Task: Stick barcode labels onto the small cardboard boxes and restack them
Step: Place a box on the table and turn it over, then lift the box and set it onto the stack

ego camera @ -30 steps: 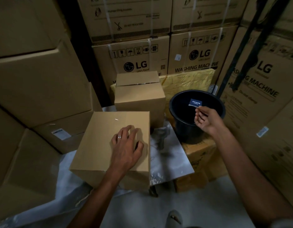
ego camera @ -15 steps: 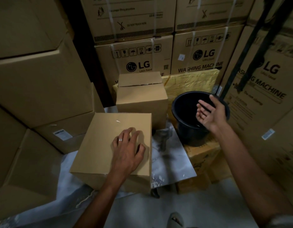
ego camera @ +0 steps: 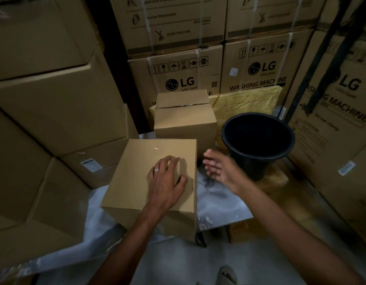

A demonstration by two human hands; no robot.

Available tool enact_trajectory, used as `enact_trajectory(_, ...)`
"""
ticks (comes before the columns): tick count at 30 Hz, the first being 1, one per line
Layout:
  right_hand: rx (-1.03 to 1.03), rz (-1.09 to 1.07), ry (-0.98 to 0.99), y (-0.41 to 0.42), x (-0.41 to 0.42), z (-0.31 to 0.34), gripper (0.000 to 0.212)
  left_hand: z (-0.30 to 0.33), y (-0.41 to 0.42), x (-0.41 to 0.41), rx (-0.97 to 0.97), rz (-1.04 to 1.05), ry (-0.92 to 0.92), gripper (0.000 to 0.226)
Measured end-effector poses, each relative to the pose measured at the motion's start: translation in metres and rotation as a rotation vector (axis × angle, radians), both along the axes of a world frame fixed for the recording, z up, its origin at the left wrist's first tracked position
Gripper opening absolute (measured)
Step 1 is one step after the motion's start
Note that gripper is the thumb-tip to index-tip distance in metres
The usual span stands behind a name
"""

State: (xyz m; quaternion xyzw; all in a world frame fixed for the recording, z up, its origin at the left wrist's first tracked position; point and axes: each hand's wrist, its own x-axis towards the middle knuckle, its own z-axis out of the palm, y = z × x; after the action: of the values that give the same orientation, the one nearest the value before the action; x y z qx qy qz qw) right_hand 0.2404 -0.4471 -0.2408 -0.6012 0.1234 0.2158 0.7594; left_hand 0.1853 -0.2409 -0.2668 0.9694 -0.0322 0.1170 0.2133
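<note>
Head view: left hand rests flat, fingers spread, on the plain brown cardboard box at the bench's near edge. Right hand, released and empty, hovers just beside the box's 3 o'clock side, nearer than the black plastic bucket. No label visible.

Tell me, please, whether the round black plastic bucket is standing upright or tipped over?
Upright: the round black plastic bucket stands on its narrow base with its open mouth facing up. Its dark inside hides any contents.

Dim warehouse light, wide-angle edge distortion
</note>
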Motion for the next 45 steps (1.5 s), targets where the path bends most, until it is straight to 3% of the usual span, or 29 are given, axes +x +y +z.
enact_trajectory(2,-0.129,0.017,-0.082,0.022,-0.012,-0.009,0.033,0.005,0.009,0.000,0.008,0.025,-0.013,0.067)
enact_trajectory(7,-0.539,0.060,-0.383,0.061,-0.025,-0.029,0.088,0.020,0.061,0.009,0.118,0.195,-0.016,0.064)
enact_trajectory(9,-0.663,0.115,-0.461,0.073,-0.030,-0.026,0.094,0.017,0.083,0.009,0.098,0.242,0.032,0.067)
enact_trajectory(14,-0.760,0.196,-0.510,0.091,-0.041,-0.019,0.099,0.004,0.096,-0.001,0.026,0.292,0.171,0.053)
enact_trajectory(17,-0.807,0.183,-0.525,0.093,-0.051,-0.018,0.103,0.011,0.085,-0.014,-0.002,0.302,0.143,0.071)
enact_trajectory(23,-0.855,0.120,-0.672,0.085,-0.090,-0.016,0.105,0.028,0.071,-0.056,0.006,0.305,-0.047,0.076)
enact_trajectory(30,-0.887,-0.010,-0.959,0.063,-0.126,0.035,0.099,0.065,0.047,-0.100,-0.057,0.384,-0.285,0.070)
enact_trajectory(37,-0.886,-0.132,-1.171,0.045,-0.143,0.073,0.103,0.098,0.027,-0.117,-0.111,0.412,-0.551,0.060)
enact_trajectory(45,-0.891,-0.232,-1.389,0.021,-0.119,0.113,0.106,0.135,0.002,-0.099,-0.114,0.398,-0.721,0.058)
